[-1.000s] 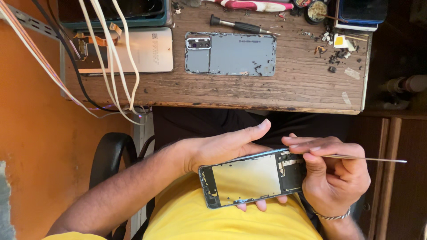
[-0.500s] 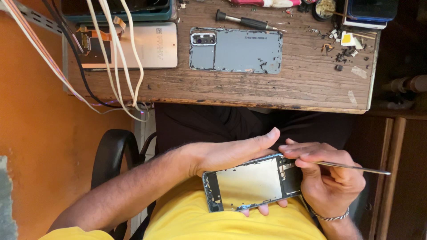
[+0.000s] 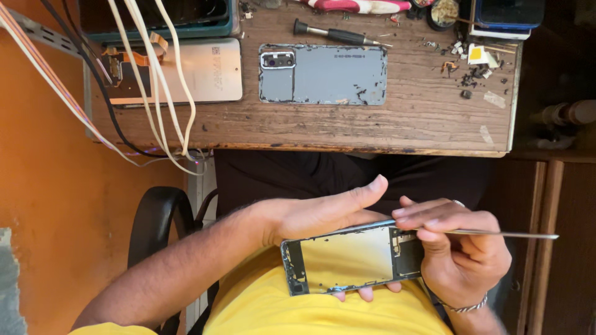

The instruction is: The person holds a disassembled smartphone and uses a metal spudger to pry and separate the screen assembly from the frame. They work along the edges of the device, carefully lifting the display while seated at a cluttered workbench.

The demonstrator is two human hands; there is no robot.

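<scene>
My left hand [image 3: 316, 217] holds an opened phone body [image 3: 347, 257] above my lap, thumb along its upper edge and fingertips showing under its lower edge. The phone shows a pale inner plate and a dark circuit section at its right end. My right hand [image 3: 465, 260] pinches a thin metal pry tool [image 3: 509, 234], whose tip rests at that dark section while its long end sticks out to the right.
On the wooden desk [image 3: 372, 127] lie a grey phone back cover [image 3: 323, 74], a screwdriver [image 3: 338, 34], a white display panel with flex cable [image 3: 198, 71] and small loose parts [image 3: 472, 62]. White cables [image 3: 149, 80] hang at the left. A black chair arm [image 3: 155, 217] is at my left.
Both hands keep their hold. The tool's free end has dipped slightly and the view has shifted a little; the phone stays in the same place over my lap.
</scene>
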